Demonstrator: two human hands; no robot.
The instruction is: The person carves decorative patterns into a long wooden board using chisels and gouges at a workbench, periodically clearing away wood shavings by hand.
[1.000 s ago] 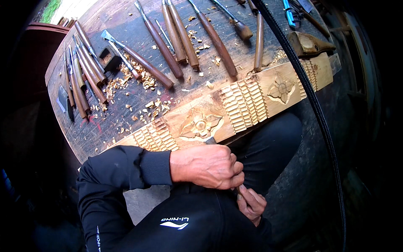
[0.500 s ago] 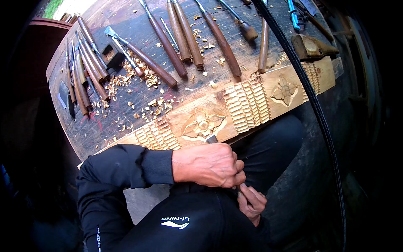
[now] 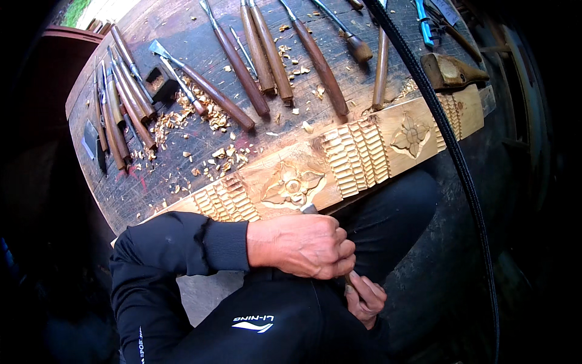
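A carving chisel [image 3: 309, 208] is gripped in my left hand [image 3: 303, 246], its fingers wrapped round the shaft and hiding most of it. The blade end pokes out above the knuckles, at the lower edge of a carved flower on the wooden board [image 3: 242, 176]. Close below, my right hand [image 3: 365, 300] is closed round the handle end of the same chisel, near my lap. Flower reliefs and bands of stepped notches cover the long pale board, which lies along the table's near edge.
Several chisels [image 3: 239, 67] with wooden handles lie across the dark table [image 3: 200, 36], more bunched at the left. Wood chips [image 3: 224, 159] are scattered between them. A wooden mallet [image 3: 451, 71] rests at the right end, and a black braided cable [image 3: 451, 136] hangs across the view.
Both hands have shifted slightly toward my body with the chisel. Its blade end has drawn back a little from the flower's middle.
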